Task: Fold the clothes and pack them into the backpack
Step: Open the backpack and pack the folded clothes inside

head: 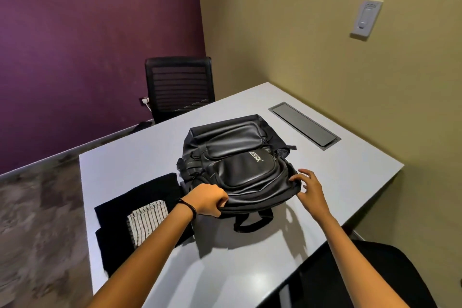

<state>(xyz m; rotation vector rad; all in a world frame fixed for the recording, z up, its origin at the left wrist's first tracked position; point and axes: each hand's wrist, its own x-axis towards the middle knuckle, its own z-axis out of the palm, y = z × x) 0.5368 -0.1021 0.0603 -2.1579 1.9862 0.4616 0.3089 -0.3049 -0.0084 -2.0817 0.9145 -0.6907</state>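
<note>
A black backpack point(237, 160) lies flat on the grey table point(337, 165), front side up, its carry handle toward me. My left hand point(208, 199) grips the backpack's near top edge with curled fingers. My right hand point(308, 189) touches the backpack's right side with its fingertips, fingers spread and bent. Left of the backpack lies a folded black garment point(140, 200). A folded white cloth with dark stripes point(147, 219) rests on top of it, partly hidden by my left forearm.
A black office chair point(178, 87) stands at the table's far side by the purple wall. A grey cable hatch point(303, 125) is set in the tabletop behind the backpack. Another black chair point(370, 275) sits near me at the lower right. The table's left edge borders carpeted floor.
</note>
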